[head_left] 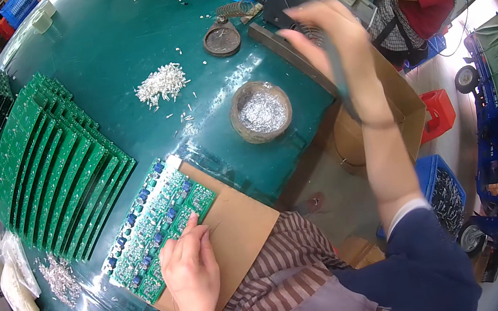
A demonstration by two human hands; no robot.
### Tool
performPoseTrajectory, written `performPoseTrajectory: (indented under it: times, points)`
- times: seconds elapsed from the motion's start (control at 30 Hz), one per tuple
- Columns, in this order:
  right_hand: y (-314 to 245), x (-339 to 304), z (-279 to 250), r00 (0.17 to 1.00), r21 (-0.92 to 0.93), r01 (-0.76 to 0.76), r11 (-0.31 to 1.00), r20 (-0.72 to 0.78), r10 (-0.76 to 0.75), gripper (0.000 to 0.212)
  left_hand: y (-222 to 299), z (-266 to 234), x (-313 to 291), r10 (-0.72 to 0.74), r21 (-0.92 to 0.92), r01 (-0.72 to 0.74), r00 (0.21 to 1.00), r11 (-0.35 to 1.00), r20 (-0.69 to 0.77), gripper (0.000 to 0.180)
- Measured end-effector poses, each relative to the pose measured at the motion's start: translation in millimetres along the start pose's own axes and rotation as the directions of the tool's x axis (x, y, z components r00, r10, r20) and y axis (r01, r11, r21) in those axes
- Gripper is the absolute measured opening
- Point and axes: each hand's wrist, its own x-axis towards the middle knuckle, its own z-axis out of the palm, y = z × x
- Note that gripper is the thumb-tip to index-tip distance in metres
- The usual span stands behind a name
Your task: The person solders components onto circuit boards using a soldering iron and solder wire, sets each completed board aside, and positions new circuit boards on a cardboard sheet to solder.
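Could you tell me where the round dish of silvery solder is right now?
In the head view, the round dish sits on the green table, right of centre, beside the white parts pile.

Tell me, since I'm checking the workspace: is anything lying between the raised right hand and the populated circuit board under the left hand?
Nothing visible blocks it. The right hand is lifted, blurred, above the table edge; the left hand rests flat on the circuit board, which lies on brown cardboard. The round dish of shiny bits sits off to the side.

An open brown cardboard box (410, 104) — right of the table — beside a red crate (439, 113).
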Motion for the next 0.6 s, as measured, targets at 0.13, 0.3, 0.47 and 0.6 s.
performPoseTrajectory:
  times: [0.13,0.3,0.47,0.6]
  points:
    - [37.6,47.8,60.0,0.904,-0.133,0.367,0.921,0.283,-0.32,0.045,2.1,0.5,2.3,-0.007,-0.01,0.007,1.0,1.0,-0.002,0.007]
    - [58.4,51.4,84.4,0.761,-0.251,0.185,0.95,0.648,0.023,0.038,1.8,1.8,2.0,-0.016,-0.022,0.015,1.0,1.0,-0.017,0.007]
    - [52.5,33.4,54.5,0.802,-0.049,0.115,0.992,0.594,-0.064,0.023,2.4,-0.9,3.6,-0.016,-0.017,0.016,1.0,1.0,0.0,0.006]
    - [40.8,18.7,33.0,0.805,-0.138,0.153,0.978,0.592,-0.042,0.024,1.5,-0.8,3.8,-0.009,-0.017,0.01,1.0,1.0,0.003,0.006]
